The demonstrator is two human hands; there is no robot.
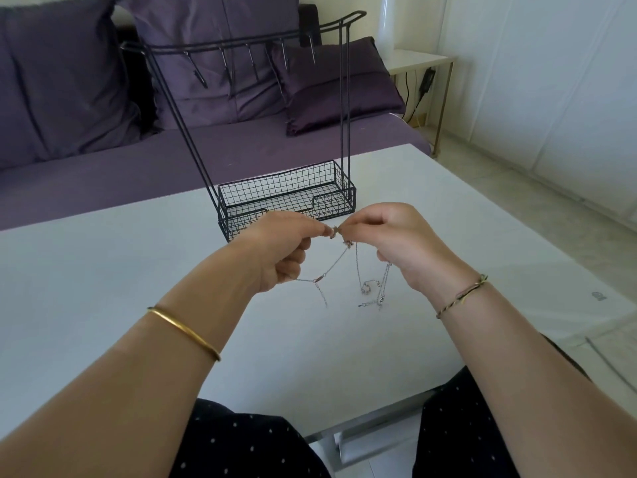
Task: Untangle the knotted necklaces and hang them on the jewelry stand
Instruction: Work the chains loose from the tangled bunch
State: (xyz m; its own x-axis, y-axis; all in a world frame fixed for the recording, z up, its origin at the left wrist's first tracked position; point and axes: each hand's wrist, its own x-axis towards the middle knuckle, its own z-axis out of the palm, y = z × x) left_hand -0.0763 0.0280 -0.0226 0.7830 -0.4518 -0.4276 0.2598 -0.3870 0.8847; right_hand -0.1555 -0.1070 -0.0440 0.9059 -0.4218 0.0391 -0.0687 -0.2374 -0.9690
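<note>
Both hands up over the white table: left hand & right hand each pinch the knotted silver necklaces at the tangle, fingertips nearly touching. Loose chain ends dangle below (clasps visible), just in front of the black wire jewelry stand, hooks bare.

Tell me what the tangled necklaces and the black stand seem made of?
Necklaces: probably fine silvery metal chain, going by glinting links and clasps. Jewelry stand: likely thin metal wire, matte black coated, seen in its rods, hooks and mesh basket.
</note>
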